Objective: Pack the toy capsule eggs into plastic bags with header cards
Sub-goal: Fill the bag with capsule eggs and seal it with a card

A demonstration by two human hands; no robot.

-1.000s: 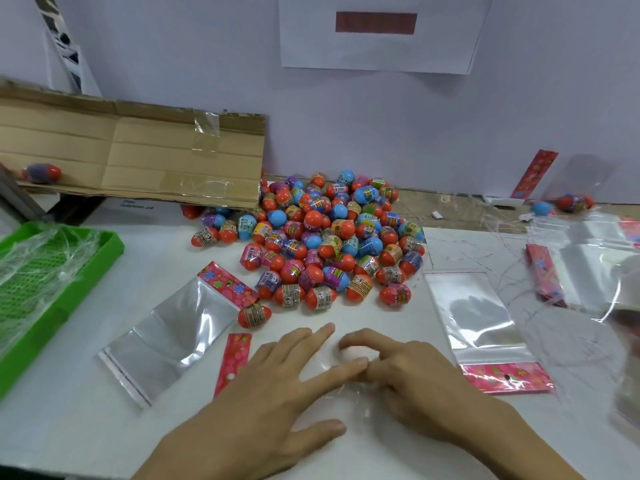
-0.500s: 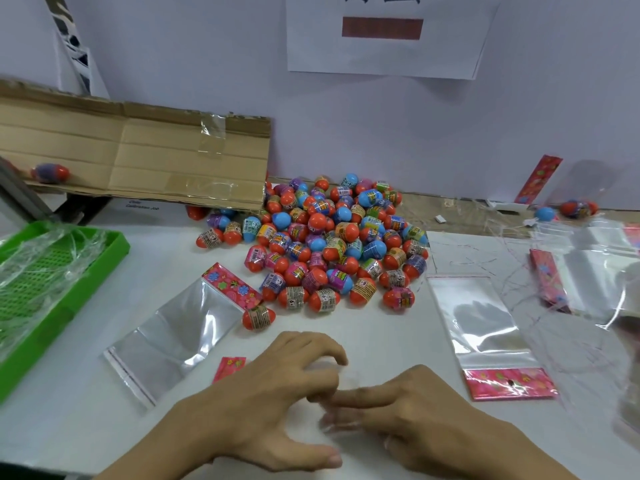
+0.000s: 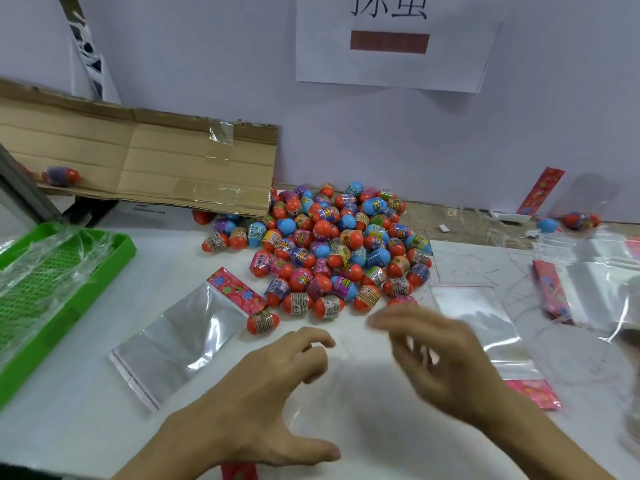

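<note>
Beside the left bag (image 3: 180, 341), one egg (image 3: 262, 322) lies sideways, orange end left; both hands (image 3: 256, 403) loose.

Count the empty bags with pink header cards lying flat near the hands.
2. One bag left of the left hand, card toward the egg pile. One bag partly under the right hand, card nearest the camera. More may sit in the crumpled plastic far right.

Orange-capped capsule eggs (image 3: 332, 251) lie heaped between 2 flat, empty header-card bags (image 3: 187, 332).
</note>
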